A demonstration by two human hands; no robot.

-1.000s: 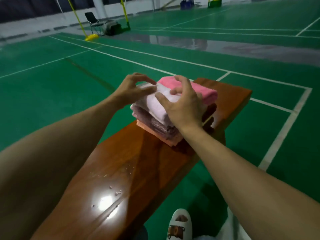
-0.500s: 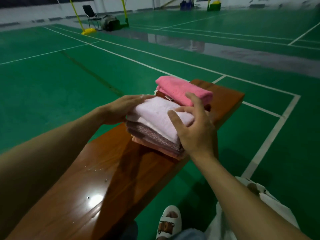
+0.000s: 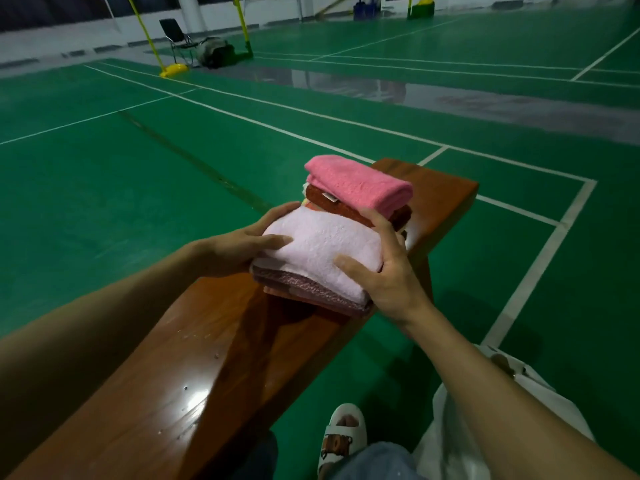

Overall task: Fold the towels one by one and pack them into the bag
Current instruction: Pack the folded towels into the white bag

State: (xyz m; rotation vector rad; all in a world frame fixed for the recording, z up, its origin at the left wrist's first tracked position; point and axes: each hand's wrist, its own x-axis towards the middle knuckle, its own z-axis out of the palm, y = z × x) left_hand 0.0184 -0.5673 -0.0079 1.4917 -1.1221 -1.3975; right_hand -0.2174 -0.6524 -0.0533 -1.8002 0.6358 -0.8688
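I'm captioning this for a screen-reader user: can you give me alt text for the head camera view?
A person's left hand and right hand grip the sides of a stack of folded towels, pale pink on top, over a glossy wooden bench. Behind it a second pile is topped by a bright pink towel; green badminton court floor surrounds the bench.

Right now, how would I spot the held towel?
Find the long glossy brown wooden bench. Near its far end, the left hand and right hand grip the pale pink fluffy folded towel, paler than its neighbours, topping the nearer stack.
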